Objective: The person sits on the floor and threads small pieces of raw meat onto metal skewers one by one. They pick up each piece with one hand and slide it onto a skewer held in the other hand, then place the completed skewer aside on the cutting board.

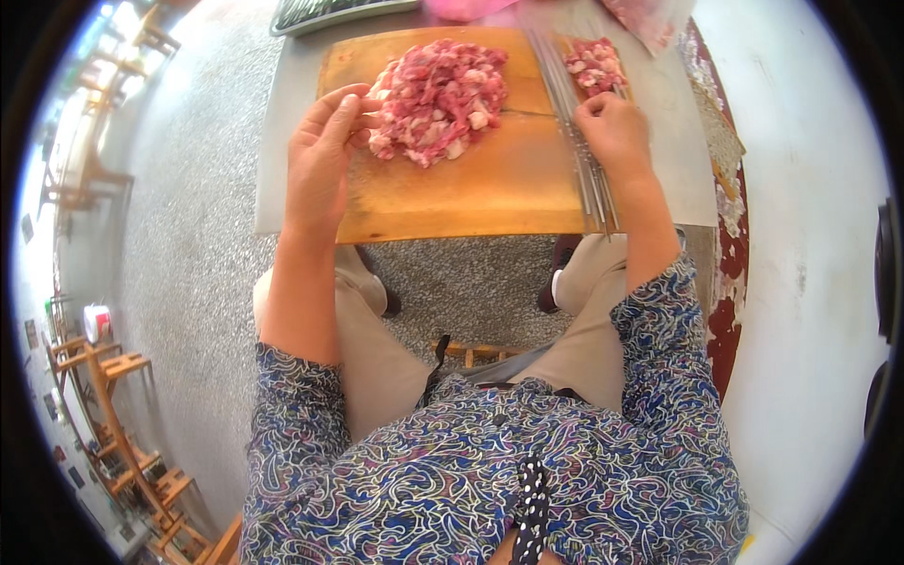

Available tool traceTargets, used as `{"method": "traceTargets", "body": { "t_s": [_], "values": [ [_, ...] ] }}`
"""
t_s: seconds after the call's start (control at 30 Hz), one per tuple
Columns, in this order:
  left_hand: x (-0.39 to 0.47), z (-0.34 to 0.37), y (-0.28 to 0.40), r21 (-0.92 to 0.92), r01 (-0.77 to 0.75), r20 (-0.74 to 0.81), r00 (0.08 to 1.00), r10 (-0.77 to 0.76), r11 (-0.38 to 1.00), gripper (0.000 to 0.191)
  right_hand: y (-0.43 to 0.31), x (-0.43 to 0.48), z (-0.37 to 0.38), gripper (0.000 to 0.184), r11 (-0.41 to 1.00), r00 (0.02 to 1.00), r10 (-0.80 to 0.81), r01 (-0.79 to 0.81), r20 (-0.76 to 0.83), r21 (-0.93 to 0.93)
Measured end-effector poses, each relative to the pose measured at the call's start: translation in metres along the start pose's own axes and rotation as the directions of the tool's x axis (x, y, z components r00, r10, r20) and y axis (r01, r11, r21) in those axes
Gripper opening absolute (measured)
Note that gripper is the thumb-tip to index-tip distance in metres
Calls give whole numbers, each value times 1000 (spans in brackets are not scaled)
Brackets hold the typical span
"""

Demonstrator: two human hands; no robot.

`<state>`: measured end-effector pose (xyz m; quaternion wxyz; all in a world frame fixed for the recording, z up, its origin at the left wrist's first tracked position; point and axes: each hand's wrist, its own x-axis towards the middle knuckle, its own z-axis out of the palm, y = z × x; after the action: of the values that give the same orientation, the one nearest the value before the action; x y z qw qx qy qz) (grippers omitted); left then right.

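A large heap of raw meat pieces (pixel 441 102) lies on a wooden cutting board (pixel 459 191). My left hand (pixel 328 141) is at the heap's left edge, its fingertips at the meat; whether a piece is between them cannot be told. Several metal skewers (pixel 575 141) lie lengthwise along the board's right part. My right hand (pixel 616 131) is over their right side, thumb and forefinger together, just below a smaller pile of meat (pixel 595 65) with skewer ends by it. What the right fingers hold, if anything, is hidden.
A metal tray (pixel 339 15) stands at the table's far left, with pink plastic (pixel 470 7) beside it. A clear bag with reddish contents (pixel 653 21) lies at the far right. A white wall (pixel 805 212) runs along the right. Wooden stools (pixel 123 364) stand at the left.
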<state>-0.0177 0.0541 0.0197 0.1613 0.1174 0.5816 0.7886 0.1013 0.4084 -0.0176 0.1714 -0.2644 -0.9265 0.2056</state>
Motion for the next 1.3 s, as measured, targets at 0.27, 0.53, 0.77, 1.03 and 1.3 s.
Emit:
{"method": "traceTargets", "body": {
  "t_s": [0.27, 0.53, 0.77, 1.03, 1.3],
  "values": [
    [-22, 18, -21, 746, -276, 278, 956, 93, 606, 17, -4, -7, -13, 24, 817, 992, 79, -123, 101, 564],
    [-25, 19, -26, 831, -289, 271, 957, 108, 476, 19, -38, -30, -34, 17, 561, 976, -60, -139, 208, 816],
    [-32, -19, -3, 641, 74, 176, 955, -240, 764, 13, -49, -56, -52, 23, 691, 870, -260, -136, 419, 710],
    [-31, -32, -9, 731, 28, 144, 971, -193, 682, 15, -56, -80, -37, 20, 769, 735, -285, -208, 615, 605],
    [-28, -44, -5, 650, 39, 31, 996, -78, 759, 13, -63, -76, -45, 21, 870, 791, -254, -65, 557, 489]
  ]
}}
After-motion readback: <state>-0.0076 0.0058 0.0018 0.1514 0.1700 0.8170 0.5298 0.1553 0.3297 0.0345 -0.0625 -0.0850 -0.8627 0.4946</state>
